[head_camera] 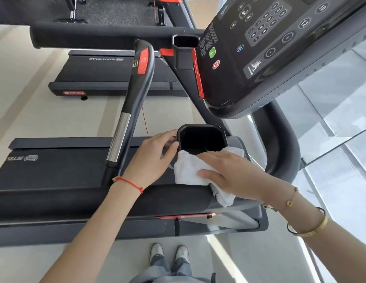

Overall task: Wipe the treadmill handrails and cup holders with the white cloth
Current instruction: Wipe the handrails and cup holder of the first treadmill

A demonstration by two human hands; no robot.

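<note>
2 hands work at the near cup holder [201,137]: the right hand [231,172], fingers straight and together, presses the white cloth [188,170] on its 6 o'clock rim; the left hand [153,156], fingers loosely together, touches its 9 o'clock wall.

Your right hand [235,172] covers the middle of the white cloth [188,170], and you can't see the surface beneath it. The near cup holder [201,139] is too dark inside to read. The console [280,48] runs off the top edge, its small print illegible.
</note>
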